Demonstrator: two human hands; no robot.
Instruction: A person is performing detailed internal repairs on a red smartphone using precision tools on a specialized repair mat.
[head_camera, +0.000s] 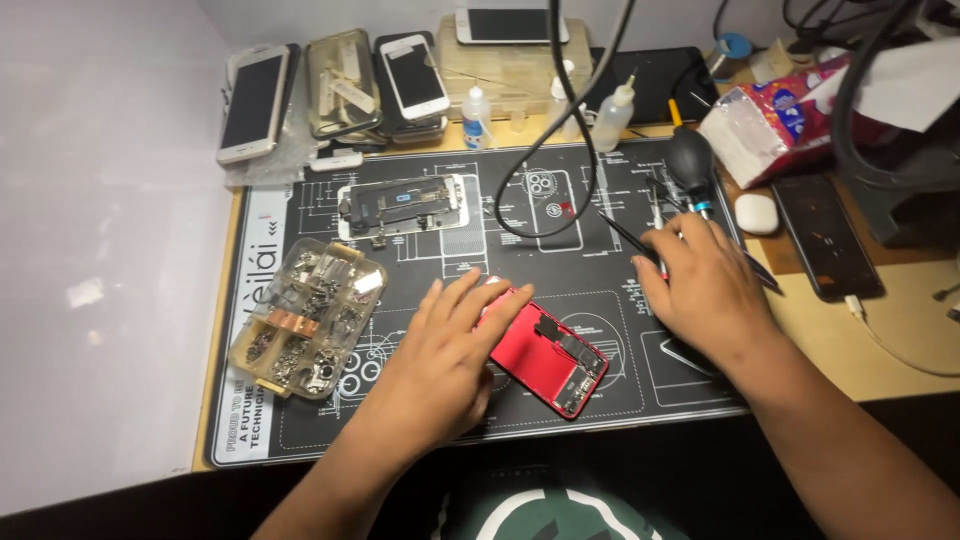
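The left hand (445, 350) lay flat and spread, fingers open, pressing down on the near-left end of the red phone housing (545, 358), which rested open side up, askew, on the black repair mat (420, 440) near the front edge of the desk (900, 330). It gripped nothing; it merely pinned the shell in place. The right hand (700, 290) sat just right of the housing, knuckles up and fingers curled loosely over the mat, touching or nearly touching a pair of black tweezers (625, 238) whose points ran up and to the left; whether the fingers had closed on them could not be told. To do this step well, in my judgement, the pinning hand would do best to hold the shell steady with even, flat pressure while staying off the exposed inner parts, and the other hand should take the tweezers near their middle for control. Left of the housing stood a clear compartment box (305, 318) of small metal parts, and behind it a stripped white phone frame (402, 208) lay on the mat. A dark rubber air blower (690, 158) stood beyond the right hand, with small squeeze bottles (478, 118), several phones (255, 100) and a tissue pack (770, 125) along the back.
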